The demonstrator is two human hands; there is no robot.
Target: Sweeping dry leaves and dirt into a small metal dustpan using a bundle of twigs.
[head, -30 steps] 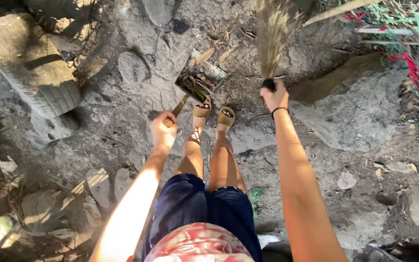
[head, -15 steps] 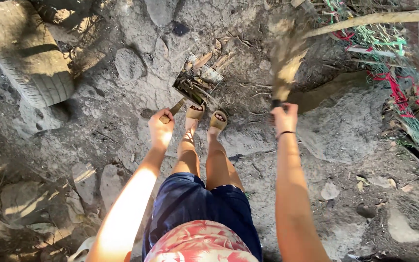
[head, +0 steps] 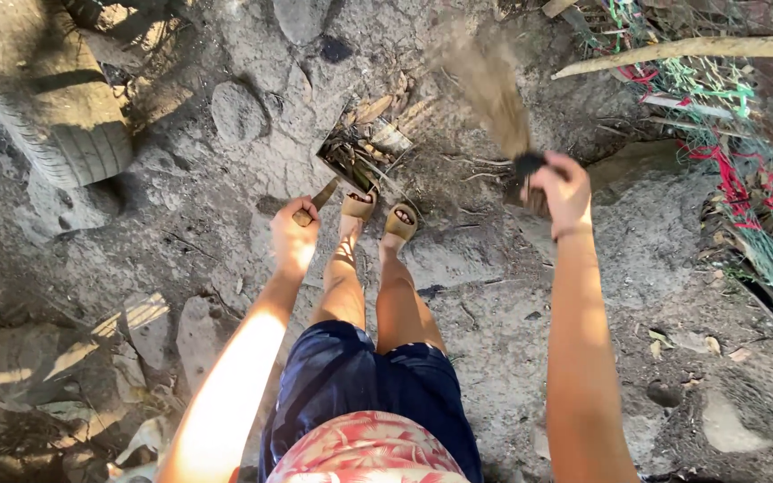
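My left hand (head: 293, 240) grips the wooden handle of a dustpan (head: 351, 161) that rests on the dirt just ahead of my sandalled feet (head: 379, 215). Dry leaves and twigs lie in the dustpan. My right hand (head: 562, 188) is closed on the dark grip of a straw hand broom (head: 492, 89), whose bristles point away from me and are blurred. The broom head hangs over the ground to the right of the dustpan.
An old tyre (head: 42, 89) lies at the upper left. Rocks (head: 236, 109) are set in the dirt ahead. A green and red net fence (head: 744, 170) with a wooden stick (head: 682, 49) runs along the right. Dry leaves (head: 11, 394) lie at lower left.
The broom has swung from upright at the right to leaning left toward the dustpan. My right hand shifted slightly; the left hand stays on the dustpan handle.
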